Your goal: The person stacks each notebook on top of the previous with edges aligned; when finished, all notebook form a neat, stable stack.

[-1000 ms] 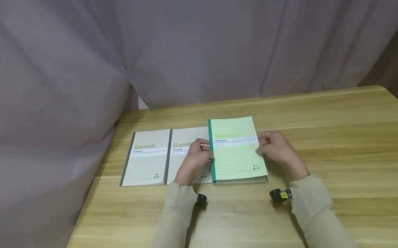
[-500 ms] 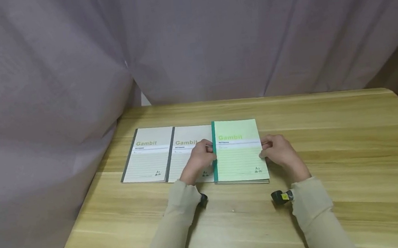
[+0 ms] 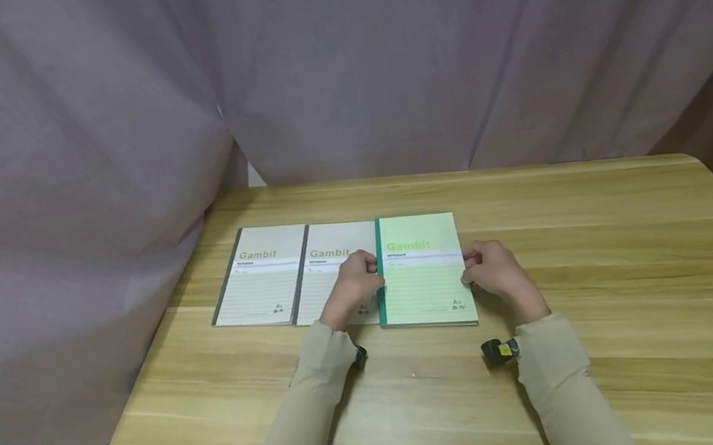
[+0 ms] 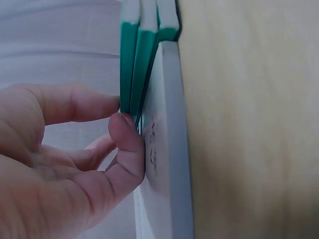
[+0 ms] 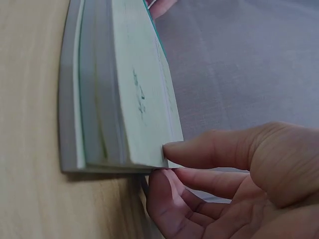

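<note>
A pale green notebook (image 3: 424, 284) with a green spine lies on top of a stack at the table's middle. My left hand (image 3: 355, 285) pinches its spine side, thumb on the edge and fingers curled low beside it. Three green spines (image 4: 143, 62) show one above another in the left wrist view, slightly staggered. On the opposite side my right hand (image 3: 497, 269) grips the page edge. In the right wrist view the right thumb (image 5: 209, 148) presses on the cover, fingers curled at the edge below. A white notebook (image 3: 340, 235) lies against the stack's left, partly hidden under my left hand.
Another white notebook (image 3: 260, 281) with a dark spine lies at the far left of the row. The wooden table (image 3: 627, 280) extends to the right and front. Grey curtain (image 3: 339, 70) hangs behind and along the left side.
Both hands have lowered the top green notebook onto the stack. Its lower edge now lines up more closely with the notebooks beneath. The white notebooks have stayed in place.
</note>
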`<state>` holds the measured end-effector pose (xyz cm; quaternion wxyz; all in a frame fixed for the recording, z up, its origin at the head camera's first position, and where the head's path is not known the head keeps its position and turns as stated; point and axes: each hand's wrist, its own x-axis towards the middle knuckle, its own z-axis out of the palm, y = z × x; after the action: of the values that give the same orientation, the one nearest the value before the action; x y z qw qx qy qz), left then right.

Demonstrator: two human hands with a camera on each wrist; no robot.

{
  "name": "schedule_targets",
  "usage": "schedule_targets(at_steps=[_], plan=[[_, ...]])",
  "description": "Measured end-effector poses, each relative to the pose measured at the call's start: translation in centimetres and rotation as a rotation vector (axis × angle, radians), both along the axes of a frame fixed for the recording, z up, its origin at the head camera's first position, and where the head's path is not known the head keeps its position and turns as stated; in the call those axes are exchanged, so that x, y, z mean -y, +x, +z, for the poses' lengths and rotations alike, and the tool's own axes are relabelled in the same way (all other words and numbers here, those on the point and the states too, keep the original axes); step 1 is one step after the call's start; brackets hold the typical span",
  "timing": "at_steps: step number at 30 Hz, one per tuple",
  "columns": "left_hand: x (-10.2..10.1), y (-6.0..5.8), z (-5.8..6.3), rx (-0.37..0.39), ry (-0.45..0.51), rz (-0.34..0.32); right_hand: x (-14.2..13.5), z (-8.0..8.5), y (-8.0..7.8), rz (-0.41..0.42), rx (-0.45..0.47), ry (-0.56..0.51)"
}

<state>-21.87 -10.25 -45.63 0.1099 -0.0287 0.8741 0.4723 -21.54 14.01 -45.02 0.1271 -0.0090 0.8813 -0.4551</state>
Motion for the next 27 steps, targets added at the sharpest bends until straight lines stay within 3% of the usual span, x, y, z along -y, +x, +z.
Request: schedule_targets(at_steps=[17,27], plan=[[0.4,0.0,0.1,0.021,0.041,0.009,0.1,0.3,0.3,0.023,-0.042,0.086],[1.6,-0.9,0.0,0.027,0.111,0.029,0.8,2.1,1.0,0.026,-0.125,0.129]])
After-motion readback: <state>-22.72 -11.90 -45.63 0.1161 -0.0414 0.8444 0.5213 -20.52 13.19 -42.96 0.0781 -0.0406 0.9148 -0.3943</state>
